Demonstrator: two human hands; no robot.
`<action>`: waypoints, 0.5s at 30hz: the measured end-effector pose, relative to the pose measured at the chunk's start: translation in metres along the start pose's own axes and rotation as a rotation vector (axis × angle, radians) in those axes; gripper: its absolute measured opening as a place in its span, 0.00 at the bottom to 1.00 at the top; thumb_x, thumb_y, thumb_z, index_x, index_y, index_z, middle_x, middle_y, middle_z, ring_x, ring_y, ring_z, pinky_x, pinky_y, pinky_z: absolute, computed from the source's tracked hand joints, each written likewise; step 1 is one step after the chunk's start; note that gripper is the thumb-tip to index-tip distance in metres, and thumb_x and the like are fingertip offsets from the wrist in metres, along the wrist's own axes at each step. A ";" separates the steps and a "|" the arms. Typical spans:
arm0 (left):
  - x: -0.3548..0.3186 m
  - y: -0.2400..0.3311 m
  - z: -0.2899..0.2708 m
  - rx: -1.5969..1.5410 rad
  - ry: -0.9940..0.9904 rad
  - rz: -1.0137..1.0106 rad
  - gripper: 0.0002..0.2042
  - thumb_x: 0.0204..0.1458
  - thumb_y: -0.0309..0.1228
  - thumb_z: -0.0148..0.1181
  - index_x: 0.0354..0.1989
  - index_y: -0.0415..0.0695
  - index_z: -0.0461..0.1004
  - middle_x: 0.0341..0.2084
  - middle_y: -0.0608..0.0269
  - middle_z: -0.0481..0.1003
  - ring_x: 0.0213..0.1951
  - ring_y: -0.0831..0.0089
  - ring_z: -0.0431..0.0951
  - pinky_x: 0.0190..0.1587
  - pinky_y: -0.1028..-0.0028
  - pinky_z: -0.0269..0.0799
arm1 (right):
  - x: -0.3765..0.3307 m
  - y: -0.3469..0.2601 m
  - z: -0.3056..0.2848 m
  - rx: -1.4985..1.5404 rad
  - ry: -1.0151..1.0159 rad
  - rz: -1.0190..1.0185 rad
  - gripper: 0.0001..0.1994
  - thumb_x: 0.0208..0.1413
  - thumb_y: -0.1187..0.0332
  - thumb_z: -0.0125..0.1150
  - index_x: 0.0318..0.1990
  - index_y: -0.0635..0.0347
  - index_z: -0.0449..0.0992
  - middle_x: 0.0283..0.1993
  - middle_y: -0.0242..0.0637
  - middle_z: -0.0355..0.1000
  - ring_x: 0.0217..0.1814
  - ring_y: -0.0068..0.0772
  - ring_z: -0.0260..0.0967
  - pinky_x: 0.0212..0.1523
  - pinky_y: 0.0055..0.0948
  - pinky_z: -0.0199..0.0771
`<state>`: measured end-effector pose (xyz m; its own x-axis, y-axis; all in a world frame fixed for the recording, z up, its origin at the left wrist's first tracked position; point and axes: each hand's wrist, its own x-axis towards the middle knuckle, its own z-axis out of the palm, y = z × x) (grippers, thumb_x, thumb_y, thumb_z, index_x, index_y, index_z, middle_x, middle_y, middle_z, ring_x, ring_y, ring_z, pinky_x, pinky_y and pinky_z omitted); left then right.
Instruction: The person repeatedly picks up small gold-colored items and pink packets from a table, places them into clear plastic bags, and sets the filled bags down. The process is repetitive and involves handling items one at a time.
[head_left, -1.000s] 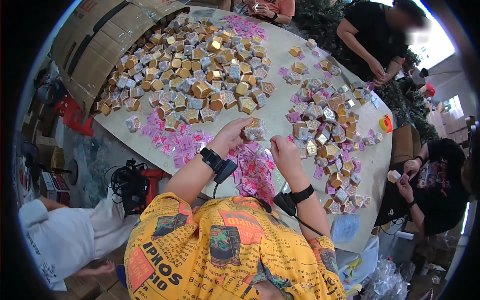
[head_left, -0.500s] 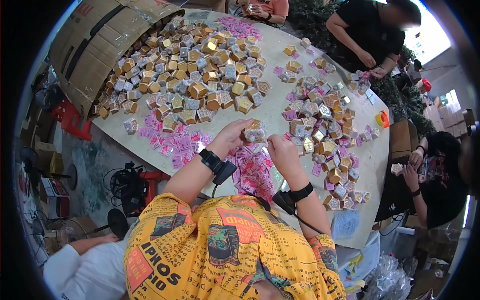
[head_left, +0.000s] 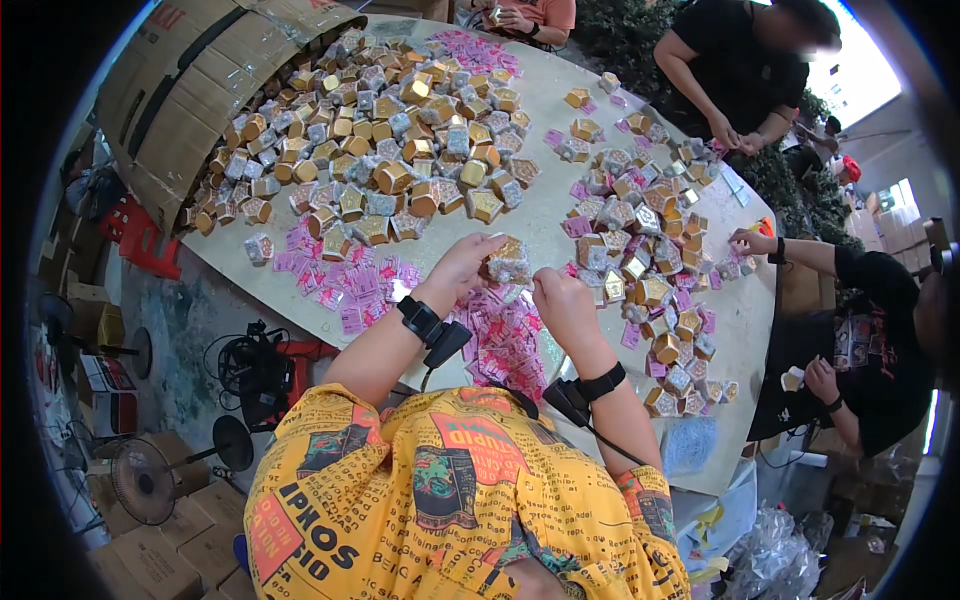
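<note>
My left hand (head_left: 466, 266) grips a small gold house-shaped ornament (head_left: 508, 261) with a frosted, glittery white surface, holding it up over the table. Just to its right, my right hand (head_left: 565, 308) is closed, fingertips pinched close to the ornament's lower edge. Whatever sits in that pinch is too small to make out. Beneath both hands lies a heap of pink printed tags (head_left: 507, 340). More pink tags (head_left: 360, 285) spread out left of my left forearm.
A large pile of gold and white ornaments (head_left: 375, 150) spills from a tipped cardboard box (head_left: 170, 110) at far left. Another ornament cluster (head_left: 650, 240) lies right, above a bundle of pale blue strings (head_left: 690, 447). Co-workers (head_left: 735, 80) sit around the table (head_left: 420, 258). A fan (head_left: 143, 480) stands lower left.
My hands and the ornament stay nearly in place. The co-worker at right has stretched one arm onto the table. A white-clothed person at lower left has gone out of view.
</note>
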<state>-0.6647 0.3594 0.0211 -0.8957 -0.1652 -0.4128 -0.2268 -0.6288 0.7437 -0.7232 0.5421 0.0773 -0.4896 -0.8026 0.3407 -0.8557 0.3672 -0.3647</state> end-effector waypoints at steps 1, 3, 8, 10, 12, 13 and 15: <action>0.000 -0.001 0.001 -0.001 0.020 0.018 0.15 0.55 0.38 0.54 0.44 0.41 0.66 0.32 0.60 0.74 0.30 0.70 0.78 0.25 0.72 0.74 | 0.000 0.001 0.001 -0.015 -0.002 -0.005 0.04 0.47 0.74 0.54 0.25 0.62 0.68 0.22 0.46 0.70 0.25 0.47 0.71 0.27 0.40 0.71; 0.001 -0.001 0.003 0.031 0.068 0.059 0.16 0.54 0.38 0.56 0.44 0.40 0.66 0.32 0.58 0.74 0.28 0.70 0.78 0.24 0.72 0.74 | -0.001 0.002 0.002 -0.046 -0.006 -0.016 0.04 0.46 0.74 0.53 0.24 0.62 0.67 0.22 0.46 0.70 0.25 0.46 0.71 0.26 0.39 0.71; 0.004 -0.003 0.002 0.145 0.146 0.126 0.19 0.51 0.39 0.59 0.44 0.39 0.65 0.30 0.58 0.73 0.25 0.70 0.77 0.20 0.72 0.72 | -0.003 0.003 0.003 -0.109 -0.027 -0.047 0.03 0.45 0.74 0.54 0.23 0.61 0.67 0.21 0.44 0.70 0.25 0.44 0.71 0.26 0.38 0.72; 0.002 -0.003 0.004 0.161 0.159 0.109 0.18 0.51 0.39 0.59 0.43 0.39 0.65 0.30 0.58 0.72 0.25 0.70 0.76 0.20 0.72 0.72 | -0.004 0.003 0.003 -0.122 -0.035 -0.047 0.03 0.45 0.74 0.54 0.23 0.61 0.67 0.21 0.44 0.70 0.25 0.43 0.72 0.27 0.38 0.72; 0.002 -0.004 0.006 0.150 0.160 0.087 0.18 0.51 0.39 0.59 0.43 0.39 0.65 0.30 0.58 0.72 0.25 0.70 0.76 0.19 0.72 0.71 | -0.004 0.004 0.004 -0.123 -0.043 -0.028 0.03 0.44 0.74 0.54 0.23 0.61 0.67 0.22 0.44 0.70 0.26 0.43 0.72 0.27 0.37 0.72; 0.002 -0.005 0.006 0.132 0.154 0.073 0.18 0.51 0.39 0.59 0.43 0.39 0.65 0.30 0.58 0.72 0.25 0.69 0.76 0.19 0.72 0.71 | -0.005 0.005 0.005 -0.119 -0.038 -0.030 0.03 0.44 0.74 0.54 0.23 0.61 0.67 0.21 0.44 0.70 0.25 0.43 0.72 0.27 0.37 0.73; 0.002 -0.008 0.006 0.093 0.154 0.050 0.18 0.51 0.39 0.58 0.42 0.39 0.65 0.31 0.57 0.71 0.25 0.69 0.76 0.19 0.71 0.71 | -0.006 0.007 0.006 -0.110 -0.029 -0.037 0.03 0.44 0.74 0.54 0.23 0.61 0.67 0.21 0.44 0.70 0.25 0.43 0.72 0.27 0.37 0.73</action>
<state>-0.6671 0.3683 0.0177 -0.8394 -0.3134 -0.4441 -0.2238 -0.5453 0.8078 -0.7252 0.5464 0.0679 -0.4538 -0.8294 0.3260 -0.8870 0.3852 -0.2548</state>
